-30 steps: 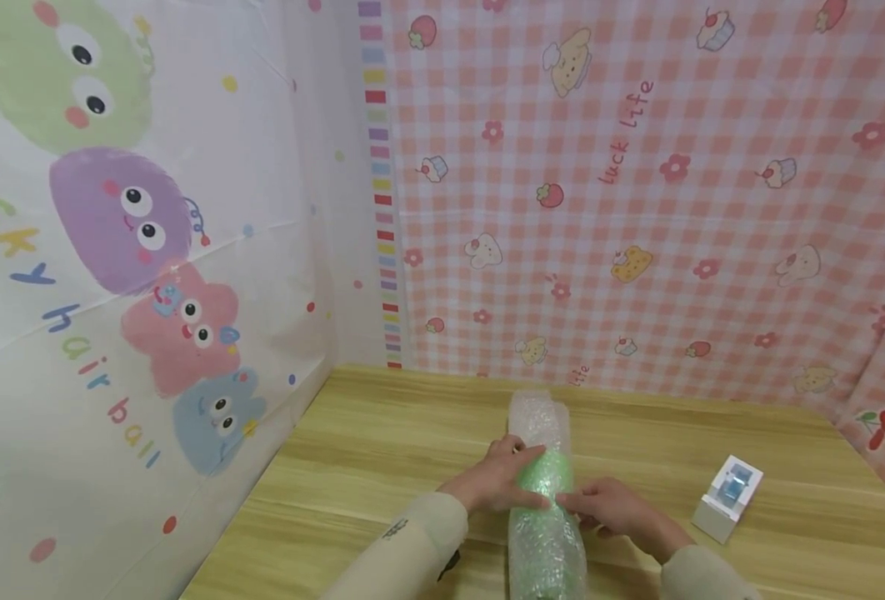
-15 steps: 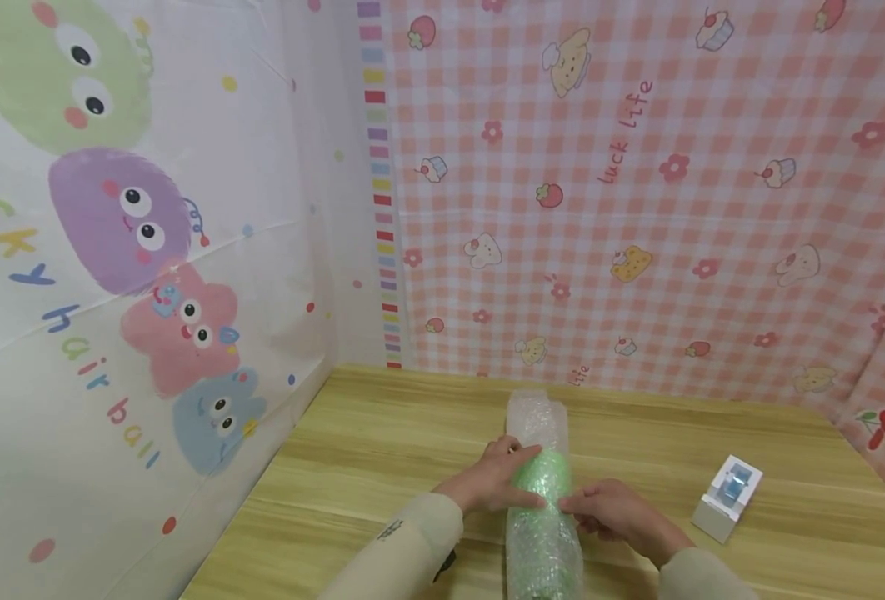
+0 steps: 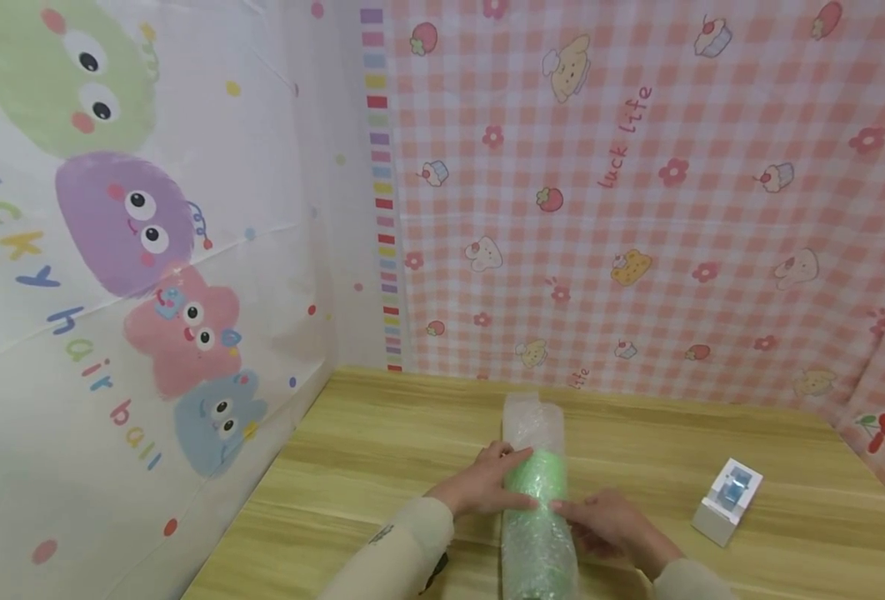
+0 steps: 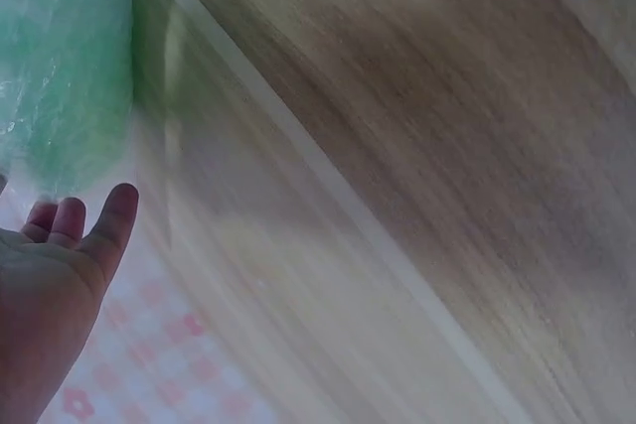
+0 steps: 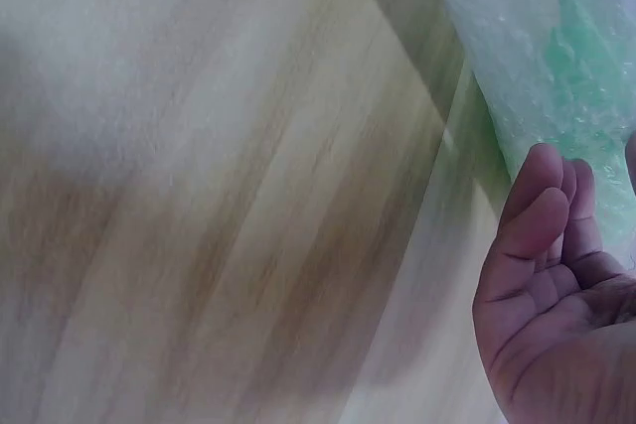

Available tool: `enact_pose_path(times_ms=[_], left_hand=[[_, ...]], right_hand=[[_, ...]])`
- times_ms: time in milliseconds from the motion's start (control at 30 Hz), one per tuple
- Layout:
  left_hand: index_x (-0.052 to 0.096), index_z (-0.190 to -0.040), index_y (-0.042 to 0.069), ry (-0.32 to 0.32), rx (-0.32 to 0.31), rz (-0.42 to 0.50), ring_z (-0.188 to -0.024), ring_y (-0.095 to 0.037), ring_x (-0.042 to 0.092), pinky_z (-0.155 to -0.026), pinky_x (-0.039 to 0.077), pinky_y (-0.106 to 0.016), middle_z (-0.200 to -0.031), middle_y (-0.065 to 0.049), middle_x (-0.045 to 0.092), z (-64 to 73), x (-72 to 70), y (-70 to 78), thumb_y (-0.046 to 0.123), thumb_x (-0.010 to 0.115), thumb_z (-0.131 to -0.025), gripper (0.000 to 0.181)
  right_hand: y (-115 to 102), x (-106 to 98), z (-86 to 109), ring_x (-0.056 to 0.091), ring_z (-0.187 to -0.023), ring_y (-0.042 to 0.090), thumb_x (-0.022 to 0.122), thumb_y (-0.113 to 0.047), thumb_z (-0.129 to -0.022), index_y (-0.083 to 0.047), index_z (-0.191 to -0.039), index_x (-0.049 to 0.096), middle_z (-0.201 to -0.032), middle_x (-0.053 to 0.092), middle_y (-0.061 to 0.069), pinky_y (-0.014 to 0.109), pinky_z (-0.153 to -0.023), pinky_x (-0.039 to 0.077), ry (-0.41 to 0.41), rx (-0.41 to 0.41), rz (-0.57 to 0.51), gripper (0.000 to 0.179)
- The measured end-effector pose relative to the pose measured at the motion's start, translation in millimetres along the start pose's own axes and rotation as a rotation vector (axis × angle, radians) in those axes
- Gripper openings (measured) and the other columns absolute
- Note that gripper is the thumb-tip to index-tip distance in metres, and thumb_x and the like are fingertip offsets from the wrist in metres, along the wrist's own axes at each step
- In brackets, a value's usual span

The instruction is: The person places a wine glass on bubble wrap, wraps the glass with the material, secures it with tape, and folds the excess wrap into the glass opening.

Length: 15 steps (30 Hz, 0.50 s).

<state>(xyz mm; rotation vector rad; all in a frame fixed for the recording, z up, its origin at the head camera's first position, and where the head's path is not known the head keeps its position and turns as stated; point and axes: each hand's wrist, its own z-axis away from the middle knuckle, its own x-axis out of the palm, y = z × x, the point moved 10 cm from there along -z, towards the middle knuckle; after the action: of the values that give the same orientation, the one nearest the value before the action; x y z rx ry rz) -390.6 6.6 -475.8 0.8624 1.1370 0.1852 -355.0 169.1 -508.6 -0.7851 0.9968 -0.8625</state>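
A long green object wrapped in bubble wrap [image 3: 538, 550] lies lengthwise on the table; what it is cannot be told through the wrap. My left hand [image 3: 480, 485] rests on its left side, thumb and forefinger spread over the top. Straight fingers of that hand [image 4: 60, 285] show beside the green bundle in the left wrist view. On the other side, my right hand [image 3: 603, 521] pinches at the wrap with the thumb on top. The right wrist view shows this hand [image 5: 556, 295] with its fingers curled against the bubble wrap [image 5: 556, 57].
A small white holder [image 3: 727, 502] with a clear bluish piece in it stands to the right on the wooden table [image 3: 382, 442]. Part of a black item [image 3: 435, 575] shows beside the left sleeve. Patterned cloths hang behind [image 3: 637, 208] and to the left.
The wrapped bundle has shifted slightly to the left, and both hands have moved left with it. The white holder stays in its place.
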Motion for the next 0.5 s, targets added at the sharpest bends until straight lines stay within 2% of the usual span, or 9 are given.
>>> enact_pose_path(times_ms=[100,200,300,400,500], left_hand=[[0.036,-0.154,0.029,0.018,-0.016,0.037,-0.134,-0.026,0.036,-0.104,0.041,-0.053,-0.149,-0.003,0.034,0.4,0.7,-2.1,0.055,0.065,-0.092,0.073],[0.04,-0.152,0.024,0.062,-0.015,0.071,-0.134,-0.027,0.037,-0.104,0.04,-0.054,-0.147,-0.005,0.036,-0.7,1.0,-2.5,0.055,0.063,-0.092,0.071],[0.043,-0.149,0.021,0.109,0.004,0.118,-0.133,-0.028,0.037,-0.107,0.038,-0.053,-0.144,-0.006,0.038,-2.4,0.7,-2.7,0.051,0.066,-0.092,0.069],[0.044,-0.148,0.022,0.15,-0.008,0.204,-0.135,-0.03,0.037,-0.108,0.036,-0.054,-0.145,-0.007,0.036,-2.5,0.3,-8.0,0.046,0.07,-0.091,0.068],[0.037,-0.152,0.018,0.186,-0.052,0.315,-0.134,-0.036,0.038,-0.108,0.036,-0.056,-0.148,-0.015,0.033,-0.5,1.5,-16.7,0.042,0.074,-0.088,0.077]], right_hand=[[1,2,0.8,0.057,-0.057,0.013,0.071,-0.048,-0.089,-0.008,-0.07,0.064,-0.064,0.061,0.002,0.023,-0.051,0.044,0.014,0.009,0.012,0.045],[3,1,1.1,0.061,-0.063,0.017,0.07,-0.05,-0.089,-0.005,-0.076,0.065,-0.072,0.066,0.005,0.027,-0.054,0.049,0.045,0.041,0.027,0.047],[5,3,-0.8,0.066,-0.073,0.023,0.069,-0.05,-0.09,0.002,-0.093,0.067,-0.085,0.07,0.01,0.035,-0.062,0.055,0.048,0.058,0.011,0.052],[2,11,-3.0,0.07,-0.086,0.031,0.066,-0.047,-0.094,0.013,-0.113,0.062,-0.097,0.071,0.019,0.044,-0.074,0.058,-0.013,0.022,-0.045,0.063],[-1,20,-4.0,0.07,-0.092,0.036,0.063,-0.045,-0.096,0.02,-0.121,0.055,-0.1,0.07,0.024,0.047,-0.079,0.058,-0.082,-0.025,-0.097,0.071]])
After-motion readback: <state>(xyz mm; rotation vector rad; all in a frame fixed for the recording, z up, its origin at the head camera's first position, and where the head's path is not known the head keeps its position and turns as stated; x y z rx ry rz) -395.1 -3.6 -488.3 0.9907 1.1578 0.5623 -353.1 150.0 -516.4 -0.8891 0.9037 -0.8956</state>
